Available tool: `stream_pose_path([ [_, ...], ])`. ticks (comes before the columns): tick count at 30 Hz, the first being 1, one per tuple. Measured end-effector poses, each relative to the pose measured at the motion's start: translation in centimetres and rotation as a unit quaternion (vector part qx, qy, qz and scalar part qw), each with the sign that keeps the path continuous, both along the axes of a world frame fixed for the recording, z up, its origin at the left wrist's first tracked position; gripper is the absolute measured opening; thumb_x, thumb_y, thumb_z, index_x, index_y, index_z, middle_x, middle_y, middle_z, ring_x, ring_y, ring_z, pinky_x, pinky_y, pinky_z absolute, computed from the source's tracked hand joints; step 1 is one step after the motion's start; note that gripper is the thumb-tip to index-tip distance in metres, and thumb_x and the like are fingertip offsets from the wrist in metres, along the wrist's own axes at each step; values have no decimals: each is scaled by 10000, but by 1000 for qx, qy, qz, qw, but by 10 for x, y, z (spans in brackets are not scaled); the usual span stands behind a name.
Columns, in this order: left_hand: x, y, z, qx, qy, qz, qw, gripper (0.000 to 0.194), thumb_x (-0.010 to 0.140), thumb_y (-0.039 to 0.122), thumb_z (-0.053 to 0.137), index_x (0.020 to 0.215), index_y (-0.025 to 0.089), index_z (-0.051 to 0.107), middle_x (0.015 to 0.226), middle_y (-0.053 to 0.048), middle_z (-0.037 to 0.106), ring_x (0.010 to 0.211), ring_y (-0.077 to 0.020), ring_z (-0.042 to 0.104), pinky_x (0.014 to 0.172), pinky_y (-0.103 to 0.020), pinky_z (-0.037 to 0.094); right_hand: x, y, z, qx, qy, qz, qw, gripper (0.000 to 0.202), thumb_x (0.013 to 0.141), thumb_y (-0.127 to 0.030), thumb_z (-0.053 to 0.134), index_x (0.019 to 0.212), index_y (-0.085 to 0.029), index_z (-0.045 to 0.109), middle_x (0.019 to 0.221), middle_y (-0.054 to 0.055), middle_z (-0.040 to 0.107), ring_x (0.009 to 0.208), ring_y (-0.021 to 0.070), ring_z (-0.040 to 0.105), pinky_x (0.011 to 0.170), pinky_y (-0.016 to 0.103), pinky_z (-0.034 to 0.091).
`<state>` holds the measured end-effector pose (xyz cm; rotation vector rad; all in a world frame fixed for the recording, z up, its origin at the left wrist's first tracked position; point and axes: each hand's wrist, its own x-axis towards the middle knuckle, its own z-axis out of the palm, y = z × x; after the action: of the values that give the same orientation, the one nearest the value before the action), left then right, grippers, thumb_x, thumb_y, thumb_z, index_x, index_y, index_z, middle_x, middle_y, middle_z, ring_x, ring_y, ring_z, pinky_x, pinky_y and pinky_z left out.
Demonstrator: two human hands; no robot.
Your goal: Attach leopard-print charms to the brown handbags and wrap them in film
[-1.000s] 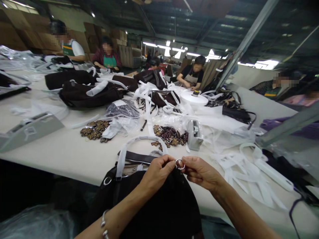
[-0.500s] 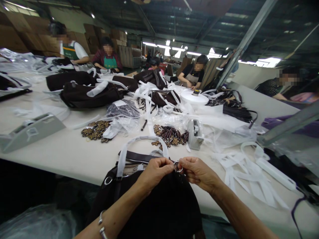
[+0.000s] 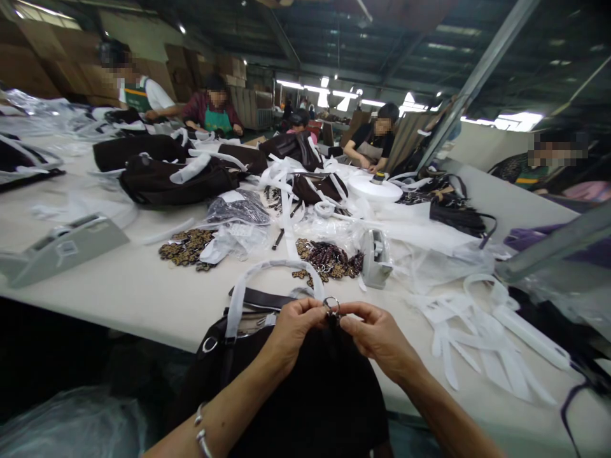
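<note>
While the ring points upward over the bag, left hand and right hand pinch its base, fingers closed.

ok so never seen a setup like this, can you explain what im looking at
There is no machine here: these are a person's bare hands, filmed by a camera worn on their head, looking forward and down. The left hand and right hand meet at a small metal ring, pinched at the fingertips above a dark bag with a white-wrapped handle. Whether the ring is fastened to the bag is too small to tell. On the pale table lie more dark bags, piles of small brown pieces, white strips and a grey device, perhaps a tape dispenser. Beyond are other people.
</note>
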<state>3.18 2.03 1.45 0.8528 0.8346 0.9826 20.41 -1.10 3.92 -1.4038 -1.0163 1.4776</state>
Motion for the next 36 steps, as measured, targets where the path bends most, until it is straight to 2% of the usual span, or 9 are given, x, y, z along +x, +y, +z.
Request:
stream_pose_path([
  [3, 3, -2, -1, 1, -19, 13, 1000, 142, 750, 256, 717, 723, 136, 645, 704, 2, 609, 663, -104, 518, 688, -229, 407, -6, -3, -5, 27, -14, -27, 999, 404, 712, -439, 798, 975, -148, 702, 484, -83, 445, 361, 19, 296, 347, 169, 172],
  [10, 3, -7, 4, 48, 9, -10, 999, 183, 781, 304, 720, 754, 130, 670, 719, -3, 621, 688, -111, 528, 710, -231, 412, -8, -5, -2, 21, 13, -50, 998, 351, 726, -455, 786, 875, -148, 702, 573, -41, 536, 382, 16, 306, 343, 174, 165],
  [19, -6, -3, 22, 76, -8, -72, 994, 170, 791, 290, 707, 746, 146, 629, 712, 6, 596, 674, -108, 505, 695, -224, 391, 5, -8, 15, -15, 4, 7, 1000, 341, 686, -448, 814, 824, -165, 683, 534, -60, 487, 386, 19, 314, 365, 170, 174],
  [24, -10, -3, 26, 125, -15, -122, 985, 223, 797, 364, 709, 835, 148, 663, 778, -14, 606, 715, -127, 519, 702, -231, 403, -8, -17, 20, 4, -1, 7, 1000, 362, 652, -429, 833, 736, -182, 582, 497, -87, 435, 367, 23, 291, 360, 175, 157],
  [27, -8, -4, 21, 120, -30, -118, 985, 243, 792, 372, 717, 843, 142, 661, 782, -12, 607, 728, -122, 518, 696, -222, 397, -18, -19, 19, 19, -6, -15, 1000, 384, 624, -404, 852, 743, -194, 554, 513, -93, 442, 374, 22, 288, 360, 176, 170],
  [30, -2, -4, 11, 68, -47, -99, 992, 292, 757, 385, 746, 880, 150, 623, 734, 13, 583, 647, -98, 493, 621, -210, 376, -23, -18, 15, 28, -38, -18, 999, 345, 638, -388, 847, 826, -185, 640, 553, -69, 504, 397, 23, 298, 372, 183, 189],
  [33, 6, -1, -3, 31, -51, -43, 997, 398, 673, 357, 804, 928, 184, 551, 728, 51, 541, 604, -84, 476, 578, -201, 364, -26, -17, 9, 17, -40, -11, 999, 349, 667, -398, 829, 906, -169, 716, 550, -49, 519, 406, 28, 287, 376, 192, 183],
  [36, 9, 2, -12, 51, -1, 14, 999, 354, 685, 353, 782, 836, 191, 506, 730, 58, 519, 613, -87, 477, 586, -205, 372, -30, -17, 0, 9, -3, -44, 999, 392, 679, -430, 818, 951, -162, 731, 537, -47, 506, 405, 29, 281, 373, 188, 169],
])
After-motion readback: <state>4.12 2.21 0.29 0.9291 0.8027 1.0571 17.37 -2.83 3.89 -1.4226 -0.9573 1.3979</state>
